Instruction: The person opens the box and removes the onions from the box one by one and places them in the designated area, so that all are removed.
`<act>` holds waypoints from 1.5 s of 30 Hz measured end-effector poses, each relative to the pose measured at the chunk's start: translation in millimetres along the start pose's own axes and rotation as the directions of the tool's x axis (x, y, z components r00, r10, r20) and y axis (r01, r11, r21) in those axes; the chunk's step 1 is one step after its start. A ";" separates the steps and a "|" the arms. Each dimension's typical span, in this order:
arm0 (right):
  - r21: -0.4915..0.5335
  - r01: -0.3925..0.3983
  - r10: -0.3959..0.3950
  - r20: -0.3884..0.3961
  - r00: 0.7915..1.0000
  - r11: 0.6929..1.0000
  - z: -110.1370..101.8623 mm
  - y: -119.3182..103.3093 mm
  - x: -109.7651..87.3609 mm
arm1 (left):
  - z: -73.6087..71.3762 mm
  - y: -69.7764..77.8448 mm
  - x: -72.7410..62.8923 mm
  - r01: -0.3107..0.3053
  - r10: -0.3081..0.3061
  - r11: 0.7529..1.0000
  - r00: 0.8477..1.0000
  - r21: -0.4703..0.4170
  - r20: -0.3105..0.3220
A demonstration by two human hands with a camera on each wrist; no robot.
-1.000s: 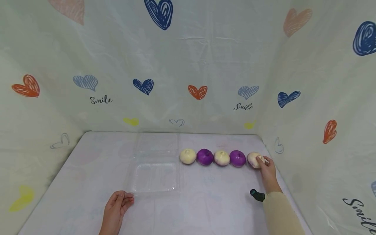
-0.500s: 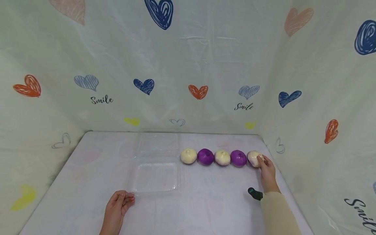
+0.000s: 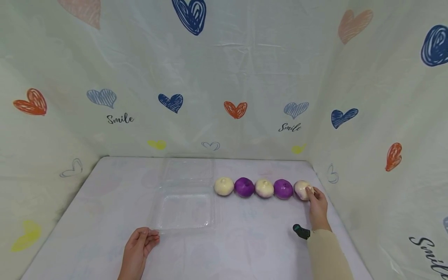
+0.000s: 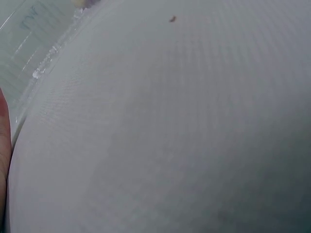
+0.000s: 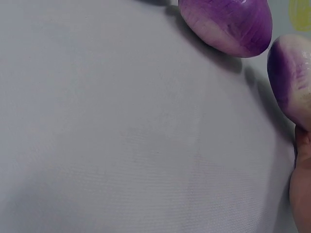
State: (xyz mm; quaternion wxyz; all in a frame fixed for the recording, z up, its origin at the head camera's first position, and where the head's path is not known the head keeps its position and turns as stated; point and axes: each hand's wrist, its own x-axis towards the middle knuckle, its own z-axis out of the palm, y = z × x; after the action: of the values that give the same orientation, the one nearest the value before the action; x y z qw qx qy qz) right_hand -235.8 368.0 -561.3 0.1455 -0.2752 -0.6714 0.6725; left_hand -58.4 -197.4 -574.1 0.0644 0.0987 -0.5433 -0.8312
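Observation:
A row of peeled onions lies along the back right of the table in the head view, pale ones alternating with purple ones. My right hand (image 3: 318, 208) grips the pale, purple-tinged onion (image 3: 301, 190) at the right end, thumb on its near side. Beside that onion is a purple onion (image 3: 283, 189); a narrow gap between them shows in the right wrist view. At the near left corner of an open clear plastic box (image 3: 185, 229), my left hand (image 3: 140, 245) pinches the rim between thumb and fingers. Only a sliver of this hand (image 4: 4, 150) shows in the left wrist view.
Left of the gripped onion come a pale onion (image 3: 264, 188), a purple onion (image 3: 244, 187) and another pale onion (image 3: 224, 186), which sits right at the box's side. The box lid (image 3: 189, 171) lies back toward the wall. A cloth with hearts surrounds the white table (image 3: 245, 249).
My right wrist has swung slightly to the left, and the gripped onion has shifted very slightly that way. The left hand, box and other onions stay in place.

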 end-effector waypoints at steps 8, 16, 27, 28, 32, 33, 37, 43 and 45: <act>-0.114 0.051 -0.058 -0.058 0.997 0.992 0.7 4.2 -5.0 | 0.5 0.1 -0.8 -0.013 0.013 1.000 1.000 0.010 0.006; -0.117 0.048 -0.059 -0.094 0.994 0.992 6.5 3.0 -6.0 | 0.6 -1.0 0.4 0.009 -0.009 1.000 1.000 0.021 -0.014; -0.149 0.053 -0.066 -0.080 0.995 0.987 6.7 1.5 -7.4 | 4.0 1.5 -0.3 0.036 -0.035 0.999 0.999 0.031 -0.034; -0.161 0.057 -0.069 -0.074 0.995 0.985 6.4 1.6 -7.2 | 4.3 1.9 -0.4 0.043 -0.042 0.998 0.998 0.039 -0.037; -0.198 0.059 -0.071 -0.056 0.996 0.979 6.5 0.2 -8.4 | 5.1 2.9 -0.5 0.061 -0.058 0.996 0.997 0.060 -0.051; -0.207 0.060 -0.072 -0.053 0.996 0.977 6.7 -0.5 -8.7 | 5.1 2.9 -0.3 0.060 -0.057 0.996 0.997 0.060 -0.052; -0.210 0.058 -0.068 -0.043 0.997 0.976 8.5 -2.0 -7.4 | 4.6 3.5 0.2 0.038 -0.035 0.998 0.998 0.050 -0.046; -0.218 0.074 -0.078 -0.010 0.997 0.973 6.1 -1.5 -9.3 | 5.6 6.6 1.0 0.095 -0.092 0.995 0.993 0.041 -0.068; -0.225 0.073 -0.076 -0.005 0.997 0.972 5.6 -1.3 -9.8 | 6.2 8.1 1.0 0.124 -0.120 0.992 0.989 0.037 -0.084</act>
State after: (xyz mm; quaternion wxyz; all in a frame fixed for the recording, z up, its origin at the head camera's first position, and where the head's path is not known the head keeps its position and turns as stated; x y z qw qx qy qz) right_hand -231.3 357.9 -558.6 0.1432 -0.2688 -0.7519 0.5847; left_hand -60.9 -195.3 -564.4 0.0334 0.1670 -0.5507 -0.8171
